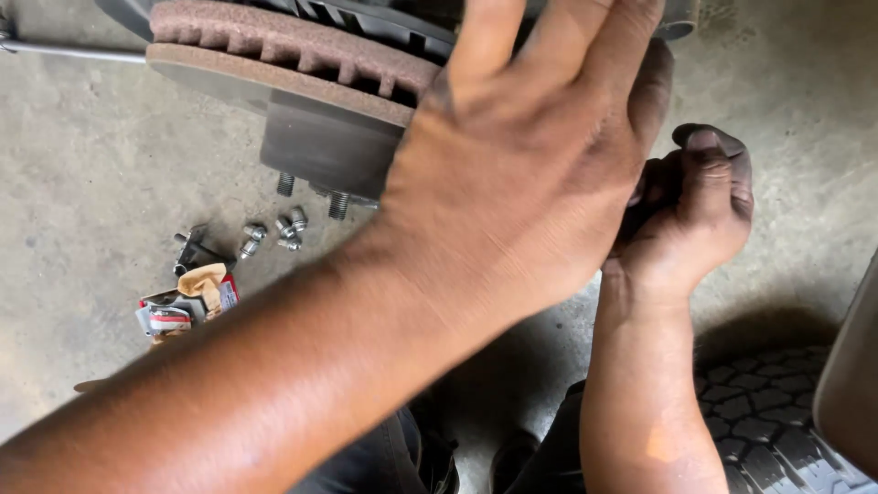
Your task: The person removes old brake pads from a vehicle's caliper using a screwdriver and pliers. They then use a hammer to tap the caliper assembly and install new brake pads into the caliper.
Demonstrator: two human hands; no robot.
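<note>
Rust-brown and ribbed along its vented edge, the brake disc (pixel 283 55) sits at the top of the view on a grey hub with threaded wheel studs (pixel 313 194) pointing down. On the concrete floor (pixel 82 183) below lie loose lug nuts (pixel 274 232) and a torn red-and-white packet (pixel 187 302). The left hand (pixel 521 174), fingers spread flat, reaches across to the disc. The right hand (pixel 690 215), grease-stained, is curled closed; whether it holds anything cannot be told. A tyre tread (pixel 759 421) lies at lower right.

Rusty rough metal brake disc (pixel 274 55)
</note>
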